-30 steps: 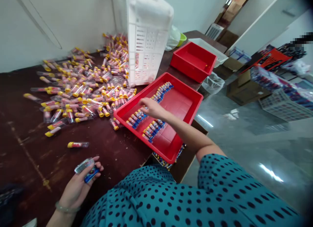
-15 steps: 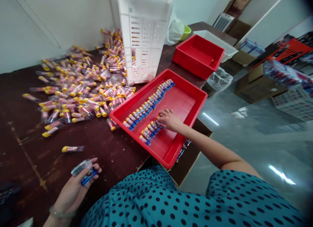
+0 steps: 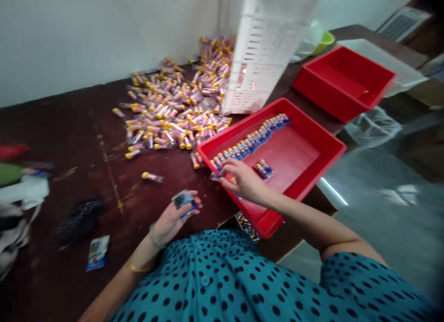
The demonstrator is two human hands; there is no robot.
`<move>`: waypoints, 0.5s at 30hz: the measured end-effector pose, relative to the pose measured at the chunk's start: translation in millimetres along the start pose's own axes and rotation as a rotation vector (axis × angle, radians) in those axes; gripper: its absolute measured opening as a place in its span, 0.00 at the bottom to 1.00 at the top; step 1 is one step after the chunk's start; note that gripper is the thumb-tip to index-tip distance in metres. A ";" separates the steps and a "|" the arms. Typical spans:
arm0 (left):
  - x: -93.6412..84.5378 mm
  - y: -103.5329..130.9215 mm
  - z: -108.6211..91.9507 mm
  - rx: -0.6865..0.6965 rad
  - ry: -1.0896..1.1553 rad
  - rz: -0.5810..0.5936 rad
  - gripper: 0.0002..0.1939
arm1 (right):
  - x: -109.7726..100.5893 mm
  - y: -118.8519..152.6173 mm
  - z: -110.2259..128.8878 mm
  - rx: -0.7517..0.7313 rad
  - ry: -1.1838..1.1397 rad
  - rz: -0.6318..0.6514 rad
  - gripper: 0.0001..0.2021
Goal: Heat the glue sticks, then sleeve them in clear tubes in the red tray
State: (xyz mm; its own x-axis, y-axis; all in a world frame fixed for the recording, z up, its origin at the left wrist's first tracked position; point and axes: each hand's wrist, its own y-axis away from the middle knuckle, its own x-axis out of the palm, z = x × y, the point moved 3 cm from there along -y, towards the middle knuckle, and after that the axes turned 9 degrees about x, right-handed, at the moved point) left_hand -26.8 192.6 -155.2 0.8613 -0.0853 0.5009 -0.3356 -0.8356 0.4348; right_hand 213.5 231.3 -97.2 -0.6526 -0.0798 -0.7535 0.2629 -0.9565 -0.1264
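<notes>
My left hand [image 3: 177, 212] is closed around a small blue printed packet [image 3: 184, 202], palm up above the dark table. My right hand [image 3: 241, 181] reaches over the near left rim of a red tray [image 3: 305, 146]. Its fingers pinch a small clear-wrapped packet [image 3: 216, 176], blurred and partly hidden. Inside the tray, a long row of yellow-capped tubes in blue wrappers [image 3: 255, 139] lies along the far side. A short group of wrapped tubes [image 3: 263, 168] lies beyond my right hand, which covers part of the tray floor.
A heap of clear tubes with yellow caps [image 3: 173, 112] spreads by the wall, beside an upright white basket [image 3: 258, 58]. One tube [image 3: 151, 177] lies apart. A second red tray [image 3: 343, 82] stands at the back right. A packet [image 3: 97, 252] and a black bundle [image 3: 79, 220] lie left.
The view has turned left, so things appear farther right. My right hand has moved from the tray's middle to its near left rim. My left hand still holds the blue packet.
</notes>
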 end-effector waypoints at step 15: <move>-69.1 49.5 -27.2 0.207 0.141 -0.007 0.16 | 143.1 -94.1 103.5 -0.077 -0.329 0.704 0.10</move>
State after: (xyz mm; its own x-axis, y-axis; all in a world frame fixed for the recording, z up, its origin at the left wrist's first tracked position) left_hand -113.3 171.9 -147.9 0.7969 -0.0147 0.6040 -0.2319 -0.9305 0.2834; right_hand 21.9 280.9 -126.4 -0.4878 -0.7517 -0.4438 0.7342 -0.6283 0.2572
